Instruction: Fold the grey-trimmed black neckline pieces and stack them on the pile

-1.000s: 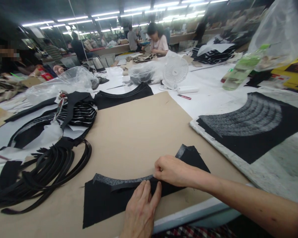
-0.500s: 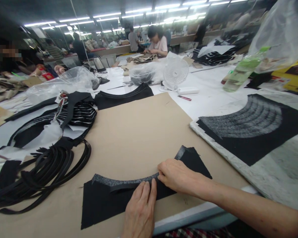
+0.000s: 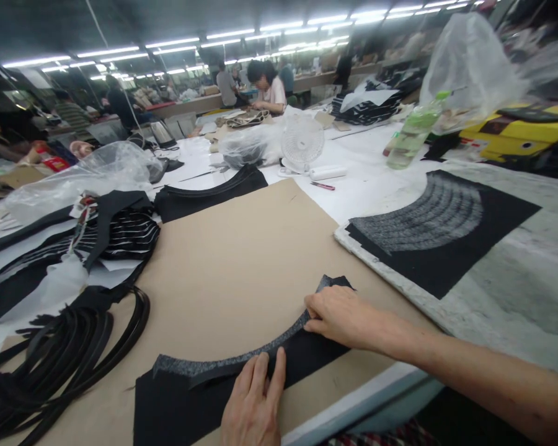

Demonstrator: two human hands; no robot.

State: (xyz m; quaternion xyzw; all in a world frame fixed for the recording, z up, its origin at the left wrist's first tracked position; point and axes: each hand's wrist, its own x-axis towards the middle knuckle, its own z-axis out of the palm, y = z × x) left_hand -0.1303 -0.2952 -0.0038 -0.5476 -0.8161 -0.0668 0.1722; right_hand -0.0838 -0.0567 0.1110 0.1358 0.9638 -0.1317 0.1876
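A black fabric piece (image 3: 167, 409) with a curved upper edge lies in front of me on brown paper. Along that curve runs a grey speckled band (image 3: 181, 365), and a narrow black strip (image 3: 209, 376) lies just below it, its left end slightly raised. My left hand (image 3: 255, 396) rests on the piece with fingers stretched out, the fingertips on the strip near the middle. Farther right along the curve, my right hand (image 3: 337, 316) is closed, thumb and curled fingers pinching at the curved edge. What lies under its fingertips is partly hidden.
Brown paper (image 3: 223, 266) covers the table before me. A bundle of black strips (image 3: 97, 365) lies left. On a pale board (image 3: 493, 297) at right is another black piece (image 3: 428, 229) with whitish streaks. A small fan (image 3: 302, 142) and a bottle (image 3: 411, 136) stand behind.
My right hand has slid right and up along the curved edge. My left hand's fingers have spread a little. The whole view has shifted.
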